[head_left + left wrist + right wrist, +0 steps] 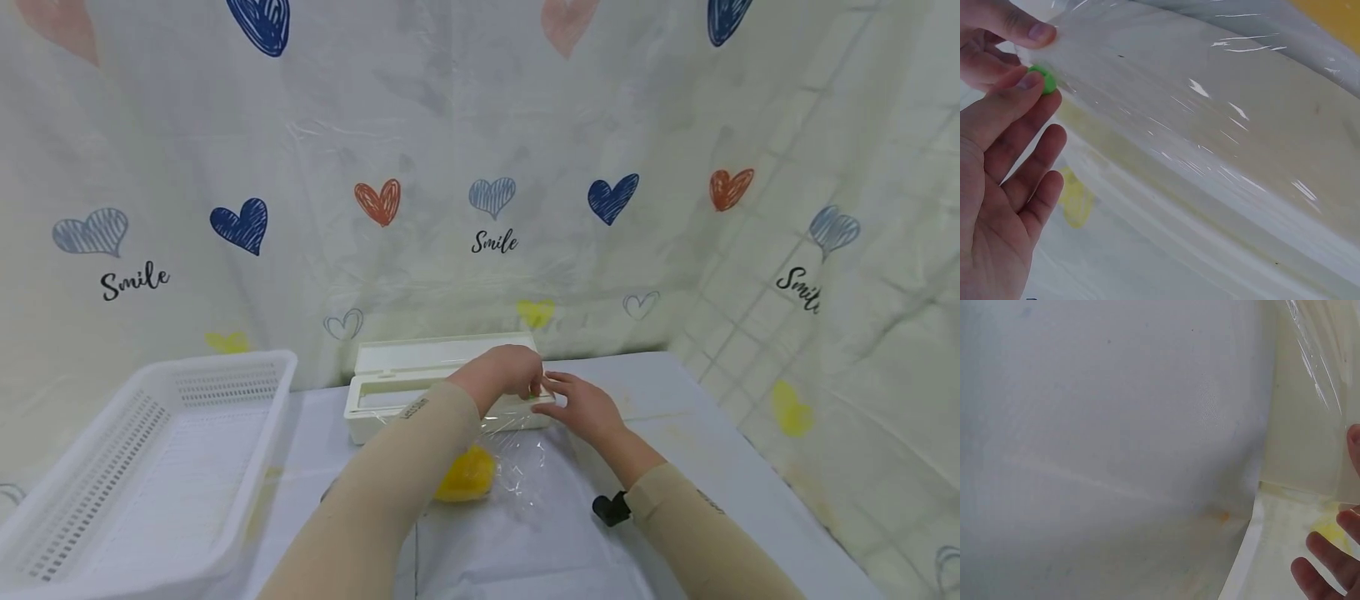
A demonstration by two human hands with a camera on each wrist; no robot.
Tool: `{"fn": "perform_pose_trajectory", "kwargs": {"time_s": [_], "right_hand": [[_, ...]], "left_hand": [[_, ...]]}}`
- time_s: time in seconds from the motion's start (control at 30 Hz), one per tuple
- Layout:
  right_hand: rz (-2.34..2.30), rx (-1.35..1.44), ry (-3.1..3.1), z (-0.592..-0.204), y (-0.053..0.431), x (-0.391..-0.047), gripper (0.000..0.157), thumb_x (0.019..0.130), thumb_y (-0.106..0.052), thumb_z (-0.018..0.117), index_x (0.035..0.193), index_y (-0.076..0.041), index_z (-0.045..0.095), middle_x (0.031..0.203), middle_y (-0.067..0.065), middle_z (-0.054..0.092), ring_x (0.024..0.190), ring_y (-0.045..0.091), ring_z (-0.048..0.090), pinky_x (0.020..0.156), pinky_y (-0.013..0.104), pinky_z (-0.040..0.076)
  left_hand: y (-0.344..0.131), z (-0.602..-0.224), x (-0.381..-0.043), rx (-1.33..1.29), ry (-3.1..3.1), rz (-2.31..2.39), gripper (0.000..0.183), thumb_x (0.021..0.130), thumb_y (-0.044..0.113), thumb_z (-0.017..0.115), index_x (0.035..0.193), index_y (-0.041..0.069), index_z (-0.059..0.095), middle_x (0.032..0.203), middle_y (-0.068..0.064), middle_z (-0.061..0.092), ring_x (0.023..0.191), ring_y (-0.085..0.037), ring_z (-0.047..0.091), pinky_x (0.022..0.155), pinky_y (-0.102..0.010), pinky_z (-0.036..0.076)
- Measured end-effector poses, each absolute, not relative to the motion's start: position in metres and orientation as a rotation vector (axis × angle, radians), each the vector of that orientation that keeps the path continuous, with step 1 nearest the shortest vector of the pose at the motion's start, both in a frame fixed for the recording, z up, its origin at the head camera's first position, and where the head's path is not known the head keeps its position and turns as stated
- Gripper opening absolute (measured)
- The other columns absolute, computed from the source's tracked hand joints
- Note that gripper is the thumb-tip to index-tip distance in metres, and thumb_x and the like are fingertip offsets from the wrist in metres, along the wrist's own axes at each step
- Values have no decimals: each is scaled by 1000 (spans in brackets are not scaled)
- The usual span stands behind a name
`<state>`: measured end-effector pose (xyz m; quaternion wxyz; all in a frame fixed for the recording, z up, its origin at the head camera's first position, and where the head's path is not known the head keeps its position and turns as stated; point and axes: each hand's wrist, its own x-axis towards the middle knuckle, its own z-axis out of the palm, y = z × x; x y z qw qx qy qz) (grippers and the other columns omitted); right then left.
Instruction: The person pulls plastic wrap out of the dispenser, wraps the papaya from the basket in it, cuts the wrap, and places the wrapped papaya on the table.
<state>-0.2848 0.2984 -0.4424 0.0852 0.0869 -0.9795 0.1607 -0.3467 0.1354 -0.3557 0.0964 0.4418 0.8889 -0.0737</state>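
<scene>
A white cling film dispenser [375, 425] stands at the back of the table with its lid [442, 350] raised. My left hand [506, 371] is at its right end, thumb and index finger pinching a small green slide cutter [1047, 81]; the other fingers [1044, 150] are loosely bent. Facing it, my right hand [588, 408] holds the dispenser's right end between thumb and fingers. Clear cling film [521, 467] hangs over the dispenser's front and down to a yellow item [467, 475] on the table, partly hidden by my left forearm.
A white plastic basket [255, 500] stands on the left of the table. Behind the dispenser hangs a curtain [435, 275] printed with hearts. The white tablecloth [720, 467] extends to the right, up to the side curtain.
</scene>
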Motion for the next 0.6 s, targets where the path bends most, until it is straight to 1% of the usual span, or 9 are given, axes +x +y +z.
{"fn": "perform_pose_trajectory", "kwargs": {"time_s": [0.17, 0.3, 0.4, 0.43, 0.6], "right_hand": [[435, 314, -2899, -442, 297, -284, 66, 84, -52, 73, 137, -15, 61, 145, 3, 53, 123, 34, 57, 86, 47, 53], [424, 317, -2878, -442, 297, -283, 66, 83, -51, 74, 138, -16, 60, 139, 4, 59, 117, 33, 61, 83, 48, 53], [420, 321, -2867, -442, 297, -284, 62, 84, -49, 75, 137, -20, 61, 135, 5, 62, 112, 32, 64, 81, 48, 54], [407, 330, -2868, -442, 297, -285, 62, 84, -49, 74, 138, -21, 61, 135, 5, 62, 112, 31, 64, 80, 48, 54], [302, 369, -2879, -444, 298, -285, 62, 87, -52, 70, 141, -23, 58, 141, 2, 58, 113, 30, 63, 74, 45, 55]], "left_hand": [[134, -354, -344, 1270, 2636, -211, 17, 89, 15, 73, 99, 27, 79, 98, 16, 70, 91, -9, 60, 82, -26, 49], [133, -353, -342, 1260, 2636, -196, 17, 89, 12, 72, 96, 25, 79, 94, 15, 70, 88, -10, 60, 81, -27, 50], [134, -352, -343, 1275, 2626, -203, 17, 88, 11, 72, 95, 25, 79, 93, 15, 70, 87, -10, 61, 81, -27, 50], [135, -356, -348, 1290, 2620, -192, 18, 86, 10, 73, 92, 26, 79, 91, 15, 70, 84, -10, 60, 79, -27, 50], [133, -354, -347, 1280, 2601, -175, 16, 86, 9, 72, 89, 25, 78, 88, 15, 68, 83, -10, 59, 79, -27, 50]]}}
